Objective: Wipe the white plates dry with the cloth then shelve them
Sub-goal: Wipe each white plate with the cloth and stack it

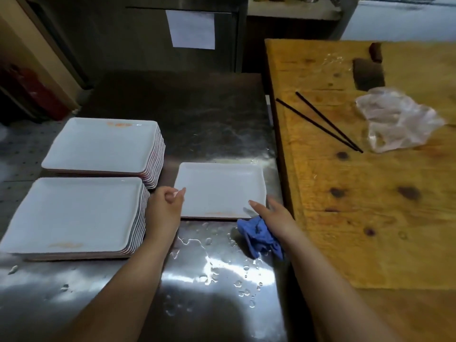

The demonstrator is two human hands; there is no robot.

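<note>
Overhead, head view only. Steel counter [197,114], wet: droplets and smeared water toward 6 o'clock. Wooden table [370,218] abuts it at 3 o'clock, carrying two black chopsticks [320,122], a crumpled clear plastic bag [394,119] and a dark block [369,74]. Steel cabinet front at 12 o'clock with a white paper sheet [190,29] stuck on it. Red object at 9 o'clock, blurred, not identifiable.

Two stacks of white rectangular plates at 9 o'clock: far stack [103,144], near stack [71,213], just beside each other. Faint orange marks on both top plates.

Single plate [219,188] lies flat on the steel at centre, apart from the stacks. Left hand [164,206] at its 8 o'clock corner; fingers curled, thumb and forefinger closed on the rim. Right hand [271,213] at its 4 o'clock corner; fingers [255,204] straight and spread, one tip over the plate surface, another past the right edge. Contact with the plate: cannot tell. Blue cloth [259,235] bunched on the counter under the right wrist, just off the plate's near edge.
</note>
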